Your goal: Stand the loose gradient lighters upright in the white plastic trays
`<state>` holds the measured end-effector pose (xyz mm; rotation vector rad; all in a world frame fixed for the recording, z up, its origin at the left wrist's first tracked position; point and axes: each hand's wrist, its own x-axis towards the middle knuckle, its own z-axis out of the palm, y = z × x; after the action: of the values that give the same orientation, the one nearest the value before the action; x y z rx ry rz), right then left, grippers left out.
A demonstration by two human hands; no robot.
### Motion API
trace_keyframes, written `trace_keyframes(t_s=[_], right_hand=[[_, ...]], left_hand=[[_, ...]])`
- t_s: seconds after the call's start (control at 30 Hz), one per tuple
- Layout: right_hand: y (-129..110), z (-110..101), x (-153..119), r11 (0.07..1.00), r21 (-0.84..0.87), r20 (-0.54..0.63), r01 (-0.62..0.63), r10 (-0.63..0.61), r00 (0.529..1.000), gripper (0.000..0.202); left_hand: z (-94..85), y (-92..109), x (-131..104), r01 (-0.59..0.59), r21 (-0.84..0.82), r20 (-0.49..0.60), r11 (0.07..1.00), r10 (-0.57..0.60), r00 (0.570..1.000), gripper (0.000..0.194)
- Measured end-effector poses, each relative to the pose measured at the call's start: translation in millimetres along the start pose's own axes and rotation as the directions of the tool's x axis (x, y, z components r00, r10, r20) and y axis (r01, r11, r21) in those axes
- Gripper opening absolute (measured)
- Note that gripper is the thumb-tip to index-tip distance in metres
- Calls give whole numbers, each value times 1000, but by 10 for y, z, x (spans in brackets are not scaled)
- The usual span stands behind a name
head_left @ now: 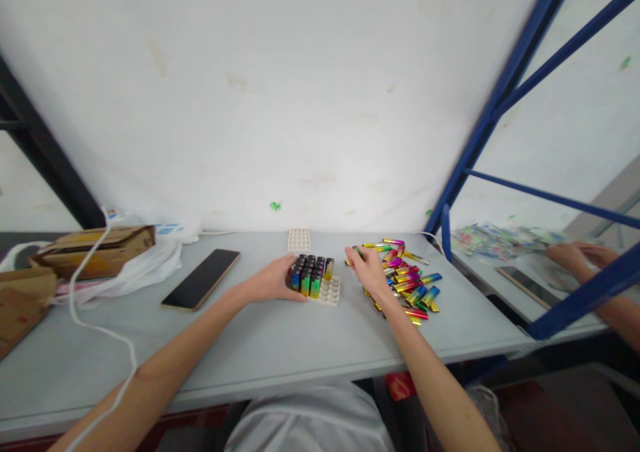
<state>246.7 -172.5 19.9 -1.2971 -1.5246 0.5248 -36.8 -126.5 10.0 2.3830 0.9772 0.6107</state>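
Several lighters (307,279) with black tops and shiny coloured bodies stand upright in rows in a pale tray with round holes (329,293). My left hand (277,279) grips the left side of this tray and its lighters, thumb at the front and fingers behind. To the right, my right hand (367,265) is closed in a pinch on a lighter (356,249), mostly hidden by the fingers. Beneath and beside that hand lies a loose pile of metallic, multicoloured lighters (407,279). The tray's front right holes show bare.
Behind the tray lies another pale holed tray (299,240). A phone (201,280) lies left of my left hand; cardboard boxes (95,252), plastic bags and a white cable (75,305) are farther left. A blue metal frame (470,145) stands right, with another person's hands (575,259) beyond it.
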Motion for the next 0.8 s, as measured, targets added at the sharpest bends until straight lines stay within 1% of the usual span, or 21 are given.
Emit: trace_keyframes(t_s=[0.17,0.3,0.4,0.47,0.53,0.6,0.7,0.73,0.8], right_hand=[[51,8,11,992,-113,29,51,-48,998,37],[75,27,10,992,-115,35,50,-46,998,39],[105,49,0,996,-68,46,52,-49,998,44],[121,58,-6,999,4,89,40,-40,995,46],[120,55,-7,996,74,134,49,-59,989,48],[99,40,-4,990,78,122,118,-127,984,50],[51,3,1,965,-44,90,259,-255,963,46],[39,-9,1,955,-80,109,285,-276,955,44],[27,-24,-3,948,-110,170,299,-279,945,40]], left_hand=[[-4,11,0,1,11,-4,1000,-1,1000,75],[-2,-5,-2,-14,-7,3,1000,14,1000,73],[5,-27,-6,-17,-8,0,1000,17,1000,74],[9,-40,-7,-25,-22,-5,999,25,1000,74],[12,-50,-5,-47,-47,-10,998,46,999,75],[14,-59,-1,-67,-67,-17,996,66,998,78],[15,-70,2,-69,-78,-26,995,67,997,78],[16,-73,1,-65,-77,-28,995,63,998,78],[18,-78,0,-56,-67,-27,996,55,998,76]])
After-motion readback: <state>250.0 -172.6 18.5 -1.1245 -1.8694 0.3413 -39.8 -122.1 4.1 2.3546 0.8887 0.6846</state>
